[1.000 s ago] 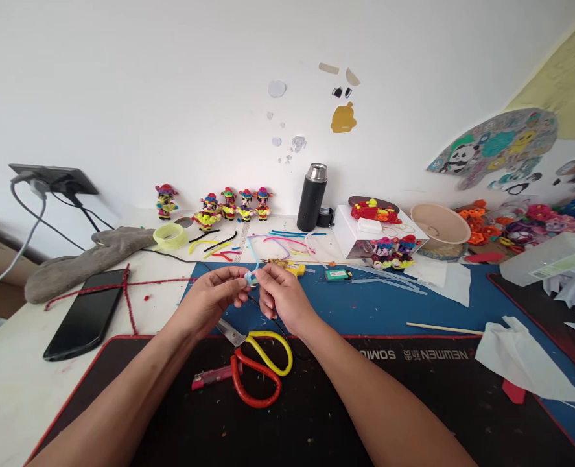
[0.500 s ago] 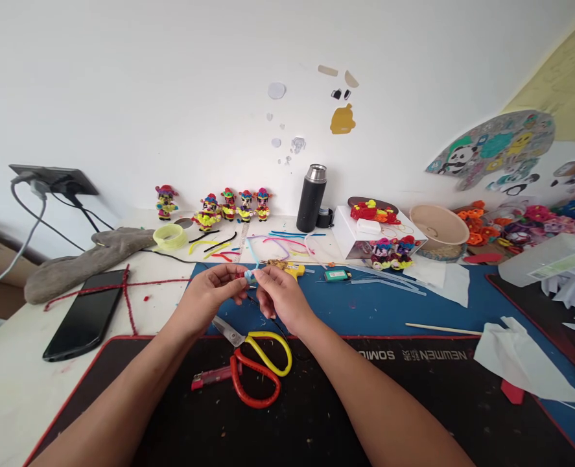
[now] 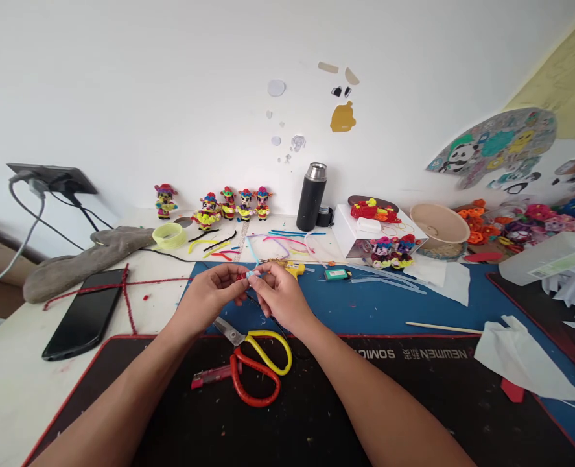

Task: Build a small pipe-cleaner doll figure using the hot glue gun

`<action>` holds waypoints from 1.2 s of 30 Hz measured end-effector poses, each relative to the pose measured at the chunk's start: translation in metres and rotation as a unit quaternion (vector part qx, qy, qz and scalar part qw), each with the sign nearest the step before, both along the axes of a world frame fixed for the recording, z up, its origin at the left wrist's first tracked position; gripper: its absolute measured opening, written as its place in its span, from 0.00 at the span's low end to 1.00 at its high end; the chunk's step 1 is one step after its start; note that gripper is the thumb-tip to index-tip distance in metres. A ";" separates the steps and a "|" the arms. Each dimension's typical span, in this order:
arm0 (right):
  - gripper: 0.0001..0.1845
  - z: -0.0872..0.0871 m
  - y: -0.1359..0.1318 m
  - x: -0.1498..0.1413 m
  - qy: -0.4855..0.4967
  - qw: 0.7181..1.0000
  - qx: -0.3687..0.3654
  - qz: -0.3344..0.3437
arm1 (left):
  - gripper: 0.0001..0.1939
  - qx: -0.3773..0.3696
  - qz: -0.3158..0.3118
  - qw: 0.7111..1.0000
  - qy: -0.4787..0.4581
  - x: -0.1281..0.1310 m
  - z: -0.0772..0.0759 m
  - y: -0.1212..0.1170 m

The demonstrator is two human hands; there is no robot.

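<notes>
Fingertips pinched nearly closed, left hand [image 3: 223,288] and right hand [image 3: 280,290] grip a small light-blue piece [image 3: 252,275] between them, just beyond the scissors [image 3: 255,366].

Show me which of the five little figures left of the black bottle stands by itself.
The leftmost figure, behind the yellow roll; a clear gap separates it from the other four, which stand close together.

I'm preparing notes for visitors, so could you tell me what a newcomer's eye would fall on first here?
Probably the scissors, with one red and one yellow handle, lying on the black mat below the two hands. Next, perhaps, the black flask standing near the wall, and the row of colourful figurines to its left.
</notes>
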State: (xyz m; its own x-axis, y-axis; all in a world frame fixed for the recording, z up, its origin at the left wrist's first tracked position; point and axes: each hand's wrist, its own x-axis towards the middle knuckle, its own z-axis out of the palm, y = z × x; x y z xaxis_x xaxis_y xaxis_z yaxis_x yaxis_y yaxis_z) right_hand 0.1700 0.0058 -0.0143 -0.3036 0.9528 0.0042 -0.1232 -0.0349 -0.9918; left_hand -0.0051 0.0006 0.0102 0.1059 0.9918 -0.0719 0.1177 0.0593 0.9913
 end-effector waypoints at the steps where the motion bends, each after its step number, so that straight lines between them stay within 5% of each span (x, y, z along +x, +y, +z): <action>1: 0.18 0.000 0.000 0.000 -0.001 1.000 0.001 -0.002 | 0.21 -0.001 -0.004 1.000 0.002 0.000 -0.001 0.000; 36: 0.13 -0.005 0.004 0.004 -0.068 0.996 0.017 -0.061 | 0.19 0.009 -0.052 0.996 0.072 0.003 0.004 -0.002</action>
State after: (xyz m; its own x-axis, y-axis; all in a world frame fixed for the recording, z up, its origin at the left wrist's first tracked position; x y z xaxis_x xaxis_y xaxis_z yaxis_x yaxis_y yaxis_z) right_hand 0.1745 0.0102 -0.0196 -0.1856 0.9826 0.0045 0.0109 0.0066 -0.9999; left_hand -0.0024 -0.0017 0.0145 0.1981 0.9772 -0.0759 0.2630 0.0216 0.9645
